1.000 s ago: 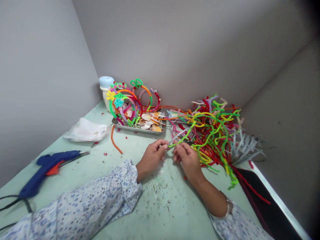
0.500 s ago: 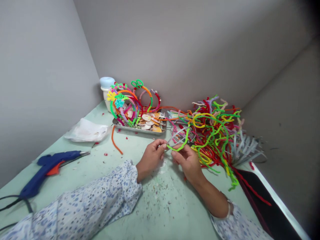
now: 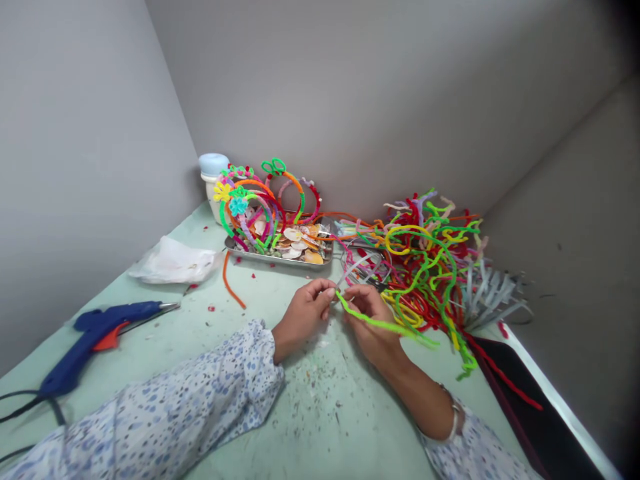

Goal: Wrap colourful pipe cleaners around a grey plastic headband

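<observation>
A bright green pipe cleaner (image 3: 373, 321) runs from the fingertips of my left hand (image 3: 306, 312) across my right hand (image 3: 373, 327), its loose end pointing right. My left hand is closed, pinching one end of the pipe cleaner together with a thin pale strip (image 3: 354, 270), which looks like a plastic headband. My right hand's thumb and fingers are curled close together around the pipe cleaner, near the left fingertips. The fingers partly hide where strip and pipe cleaner meet. Just right of my hands lies a tangled pile of coloured pipe cleaners (image 3: 425, 267).
A metal tray (image 3: 300, 264) holds shells and several pipe-cleaner headbands (image 3: 270, 190). Behind it stands a white bottle with a blue lid (image 3: 214, 165). A blue glue gun (image 3: 95, 337), a white plastic bag (image 3: 175, 261) and an orange pipe cleaner (image 3: 231, 287) lie left. Grey strips (image 3: 493, 297) lie right.
The green pipe cleaner's free end has swung from pointing up to lying rightward over my right hand. My right fingers have shifted slightly; my left hand stays put.
</observation>
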Demonstrator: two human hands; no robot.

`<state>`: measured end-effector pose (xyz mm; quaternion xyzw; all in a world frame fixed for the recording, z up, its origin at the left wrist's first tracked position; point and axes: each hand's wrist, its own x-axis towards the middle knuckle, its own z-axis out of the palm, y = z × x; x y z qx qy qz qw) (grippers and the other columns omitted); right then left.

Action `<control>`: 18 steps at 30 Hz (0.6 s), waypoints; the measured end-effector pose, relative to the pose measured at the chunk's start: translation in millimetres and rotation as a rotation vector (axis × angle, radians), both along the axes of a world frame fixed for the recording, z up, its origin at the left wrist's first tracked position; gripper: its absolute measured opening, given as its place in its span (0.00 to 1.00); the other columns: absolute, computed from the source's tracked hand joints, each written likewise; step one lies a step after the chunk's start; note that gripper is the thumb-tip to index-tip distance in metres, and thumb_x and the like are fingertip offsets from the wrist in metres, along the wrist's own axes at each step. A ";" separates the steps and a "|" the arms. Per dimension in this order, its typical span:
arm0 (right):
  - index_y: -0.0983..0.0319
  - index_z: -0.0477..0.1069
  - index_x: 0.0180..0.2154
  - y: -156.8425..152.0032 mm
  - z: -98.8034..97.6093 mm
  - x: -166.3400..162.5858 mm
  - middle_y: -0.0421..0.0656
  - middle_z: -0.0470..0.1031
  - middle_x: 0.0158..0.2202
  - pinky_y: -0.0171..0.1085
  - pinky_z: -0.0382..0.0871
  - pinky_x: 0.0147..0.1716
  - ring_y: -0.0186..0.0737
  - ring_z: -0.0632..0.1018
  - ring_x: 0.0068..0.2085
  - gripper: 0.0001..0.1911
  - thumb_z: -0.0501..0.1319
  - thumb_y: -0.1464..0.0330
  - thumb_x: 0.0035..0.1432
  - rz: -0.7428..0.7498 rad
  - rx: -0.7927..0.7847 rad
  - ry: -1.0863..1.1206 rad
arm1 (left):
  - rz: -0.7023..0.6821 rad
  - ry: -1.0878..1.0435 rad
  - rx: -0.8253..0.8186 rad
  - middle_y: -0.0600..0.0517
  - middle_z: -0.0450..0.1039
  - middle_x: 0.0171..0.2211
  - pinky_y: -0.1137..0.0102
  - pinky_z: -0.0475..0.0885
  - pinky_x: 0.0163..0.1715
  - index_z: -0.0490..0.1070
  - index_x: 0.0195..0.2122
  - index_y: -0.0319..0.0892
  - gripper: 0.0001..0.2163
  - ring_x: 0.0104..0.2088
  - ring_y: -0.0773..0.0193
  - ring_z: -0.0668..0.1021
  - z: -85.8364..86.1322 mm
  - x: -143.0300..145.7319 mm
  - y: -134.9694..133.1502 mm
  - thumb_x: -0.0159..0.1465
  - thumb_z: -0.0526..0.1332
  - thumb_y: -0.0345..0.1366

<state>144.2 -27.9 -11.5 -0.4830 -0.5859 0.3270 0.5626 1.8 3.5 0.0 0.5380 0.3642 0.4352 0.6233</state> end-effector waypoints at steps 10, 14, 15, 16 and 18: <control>0.60 0.70 0.33 3.5 1.7 3.4 0.35 0.65 0.20 0.32 0.60 0.20 0.31 0.66 0.20 0.10 0.59 0.59 0.58 -0.049 -0.035 0.117 | -0.112 0.057 0.058 0.60 0.59 0.18 0.77 0.55 0.18 0.67 0.36 0.39 0.11 0.17 0.74 0.61 -6.0 1.3 -0.4 0.61 0.58 0.42; 0.60 0.69 0.28 1.7 3.1 6.0 0.35 0.64 0.20 0.33 0.61 0.24 0.32 0.66 0.22 0.12 0.58 0.60 0.60 -0.096 -0.009 0.014 | -0.171 0.075 0.078 0.59 0.59 0.21 0.76 0.55 0.19 0.66 0.35 0.39 0.11 0.19 0.74 0.61 -5.8 1.4 -1.0 0.62 0.57 0.42; 0.60 0.69 0.28 1.7 3.5 6.5 0.35 0.64 0.20 0.33 0.61 0.25 0.32 0.66 0.22 0.13 0.58 0.60 0.60 -0.103 -0.008 -0.003 | -0.188 0.071 0.078 0.59 0.59 0.22 0.76 0.55 0.18 0.66 0.35 0.39 0.11 0.19 0.74 0.61 -5.5 1.1 -1.0 0.62 0.57 0.43; 0.60 0.69 0.27 1.7 3.7 6.9 0.35 0.64 0.20 0.33 0.61 0.25 0.32 0.66 0.23 0.13 0.57 0.60 0.60 -0.106 -0.006 -0.017 | -0.205 0.066 0.075 0.59 0.59 0.22 0.76 0.55 0.18 0.66 0.35 0.39 0.11 0.19 0.74 0.61 -5.2 0.8 -0.9 0.62 0.57 0.43; 0.61 0.69 0.28 1.8 3.9 7.3 0.36 0.64 0.20 0.33 0.61 0.26 0.32 0.66 0.23 0.13 0.57 0.60 0.61 -0.099 0.002 -0.035 | -0.246 0.061 0.065 0.59 0.58 0.21 0.76 0.54 0.18 0.66 0.35 0.38 0.11 0.18 0.74 0.60 -4.7 -0.3 -0.4 0.62 0.57 0.43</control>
